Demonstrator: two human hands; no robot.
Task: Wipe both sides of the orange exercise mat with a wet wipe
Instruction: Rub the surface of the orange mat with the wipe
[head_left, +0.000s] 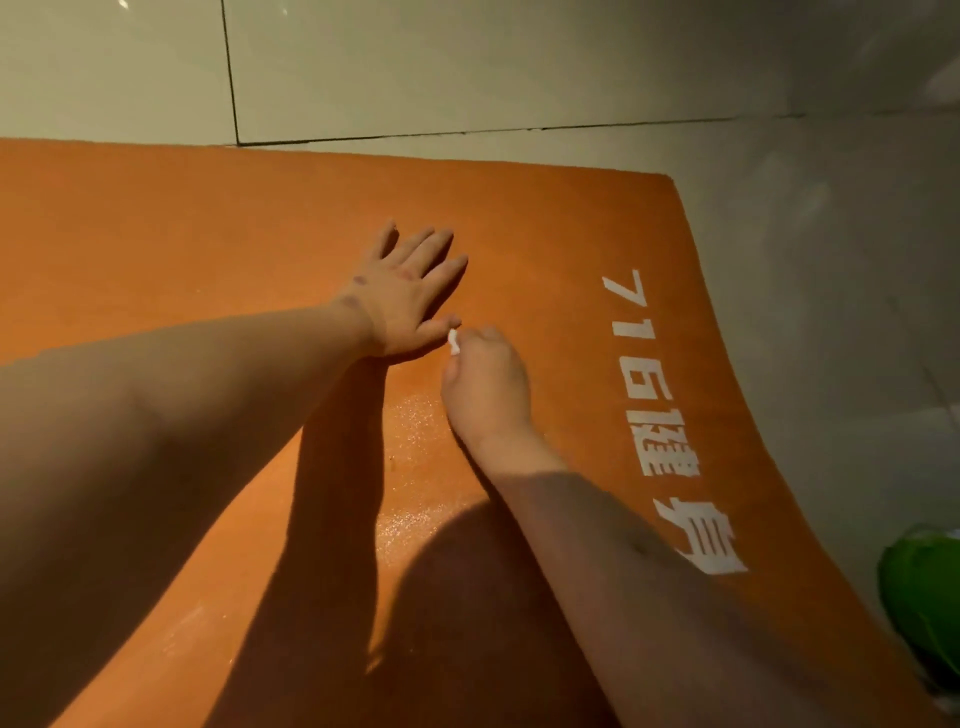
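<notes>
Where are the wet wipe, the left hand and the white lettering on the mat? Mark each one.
wet wipe (453, 343): head view, its white tip that shows.
left hand (402, 299): head view, back of the hand.
white lettering (634, 330): head view, on the digit 1.

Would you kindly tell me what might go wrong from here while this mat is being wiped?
1. The wet wipe is bunched small in the grip of the right hand, so strokes cover little and patches of the orange mat may be missed.
2. The left hand lies flat beside the wipe; the area under it could go unwiped.
3. A wet sheen glistens near the right wrist; a leaning hand might slip there.
</notes>
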